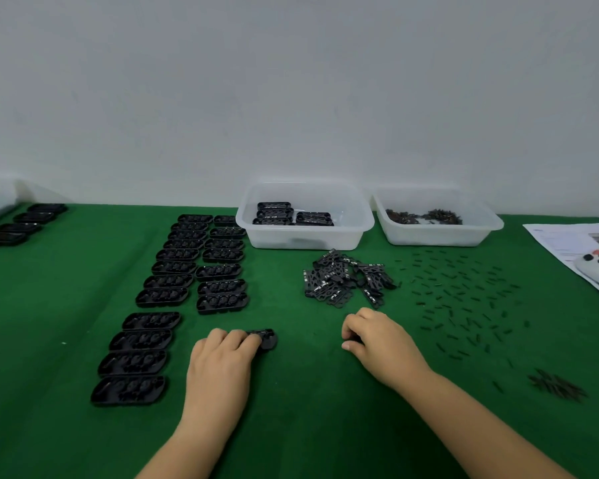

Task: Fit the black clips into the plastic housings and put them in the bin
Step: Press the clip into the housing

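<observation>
Working head view: everything below comes from the one head-worn camera, with clock directions read from the middle of the green table (291, 392).
Left hand: the left hand (222, 361) lies at about 7 o'clock, fingers curled over the near end of one plastic housing (265, 338) and holding it flat on the cloth.
Right hand: the right hand (377, 337) sits at about 5 o'clock, fingers bent inward with something small and dark at the fingertips; I judge it a pinched part, but it is too small to name.
Clip pile: the black clips (346, 280) lie heaped at 1 o'clock, just beyond the right hand and apart from it.
Housings waiting: two rows of open housings (187, 267) run from 8 o'clock up toward 11 o'clock, left of the held one.
Bin: the white bin (305, 233) stands at 12 o'clock with a few finished housings (284, 213) lying inside it.
Second tub: another white tub (436, 233) at 2 o'clock holds small brownish parts.
Loose pins: many tiny dark pieces (464, 299) are scattered at 3 o'clock.
Step in hand: by my reading, one housing is steadied for fitting and its clip is not yet seated.
Next move: the right hand likely needs to bring its part over the held housing, line it up with the recess and press it home while the left hand keeps the housing from sliding.
</observation>
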